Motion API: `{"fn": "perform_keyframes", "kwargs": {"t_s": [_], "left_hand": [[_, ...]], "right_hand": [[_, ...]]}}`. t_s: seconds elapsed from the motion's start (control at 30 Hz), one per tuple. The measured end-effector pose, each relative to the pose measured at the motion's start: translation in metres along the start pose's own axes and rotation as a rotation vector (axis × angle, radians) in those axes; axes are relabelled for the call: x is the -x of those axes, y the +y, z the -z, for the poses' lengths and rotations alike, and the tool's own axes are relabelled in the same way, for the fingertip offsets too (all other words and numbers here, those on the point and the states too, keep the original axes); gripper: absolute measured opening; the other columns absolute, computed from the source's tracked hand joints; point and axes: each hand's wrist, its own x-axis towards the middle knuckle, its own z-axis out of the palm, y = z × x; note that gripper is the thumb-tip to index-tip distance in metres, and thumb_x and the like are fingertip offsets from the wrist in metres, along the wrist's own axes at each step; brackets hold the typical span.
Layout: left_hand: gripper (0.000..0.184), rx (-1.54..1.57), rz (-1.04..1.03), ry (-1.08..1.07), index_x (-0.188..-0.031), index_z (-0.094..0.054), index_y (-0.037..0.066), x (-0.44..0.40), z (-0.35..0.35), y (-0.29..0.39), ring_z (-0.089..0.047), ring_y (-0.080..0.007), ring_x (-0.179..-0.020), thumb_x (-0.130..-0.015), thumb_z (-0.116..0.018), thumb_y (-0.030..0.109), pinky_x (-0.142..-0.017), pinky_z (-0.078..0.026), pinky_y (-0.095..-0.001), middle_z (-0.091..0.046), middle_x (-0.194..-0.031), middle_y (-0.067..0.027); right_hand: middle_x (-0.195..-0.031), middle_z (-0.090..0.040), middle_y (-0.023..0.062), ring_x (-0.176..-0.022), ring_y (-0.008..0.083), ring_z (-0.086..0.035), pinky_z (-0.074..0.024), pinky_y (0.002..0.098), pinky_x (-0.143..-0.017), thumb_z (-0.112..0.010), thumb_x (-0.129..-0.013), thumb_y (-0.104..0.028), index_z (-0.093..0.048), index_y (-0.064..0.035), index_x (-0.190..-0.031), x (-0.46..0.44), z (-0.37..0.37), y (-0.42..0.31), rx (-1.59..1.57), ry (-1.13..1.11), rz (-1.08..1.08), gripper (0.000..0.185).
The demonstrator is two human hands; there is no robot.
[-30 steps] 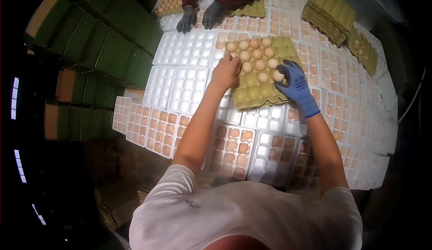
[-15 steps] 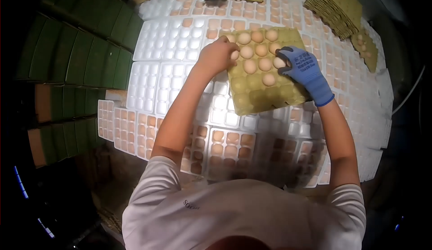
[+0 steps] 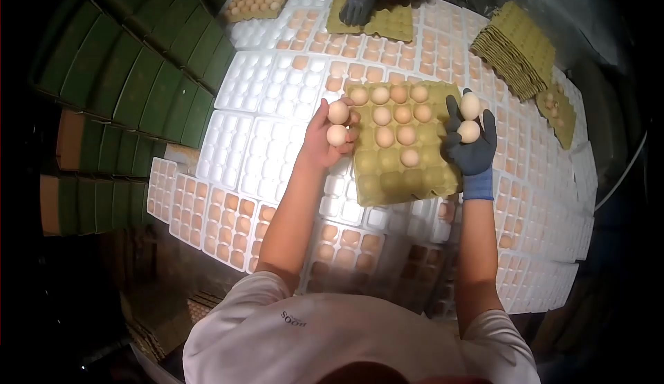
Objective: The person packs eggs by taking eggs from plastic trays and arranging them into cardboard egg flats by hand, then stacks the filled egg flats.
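Observation:
My bare left hand [image 3: 319, 141] is turned palm up at the left side of a yellowish pulp egg tray [image 3: 391, 189], with two eggs [image 3: 337, 123] cupped in its fingers. On the tray's right side, my right hand [image 3: 475, 157], in a blue and dark grey glove, also has its palm up and cradles two eggs [image 3: 469, 118]. Several brown eggs [image 3: 402, 114] sit in the tray's upper rows, while its lower cups hold none. The tray rests over white plastic egg cartons [image 3: 259, 150].
Egg-filled cartons [image 3: 207, 214] cover much of the table. Green boxes [image 3: 104, 83] are stacked at left. At the far side, another person's gloved hand [image 3: 358, 5] is over a pulp tray [image 3: 394, 23]. Stacked pulp trays [image 3: 515, 51] stand at right, a full egg tray [image 3: 259, 0] far left.
Both hands have moved off the tray to its sides and turned palm up, each now showing two eggs. Fewer eggs are in the tray. The view has shifted, and the other person's hand appears farther right.

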Motion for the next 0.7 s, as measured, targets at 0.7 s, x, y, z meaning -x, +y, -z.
{"fn": "perform_keyframes", "kwargs": {"t_s": [0.7], "left_hand": [[0.031, -2.408, -0.163, -0.071, -0.115, -0.067, 0.022, -0.071, -0.078, -0.002, -0.071, -0.0363, -0.089, -0.086, -0.070, 0.032, -0.074, -0.056, -0.0477, -0.075, -0.092, -0.0122]], "right_hand": [[-0.132, -0.060, 0.0206, -0.119, 0.0393, -0.063, -0.0511, 0.0489, -0.101, -0.065, -0.088, -0.037, -0.066, -0.0212, -0.130, -0.070, -0.017, -0.009, 2.680, -0.027, -0.389, 0.045]]}}
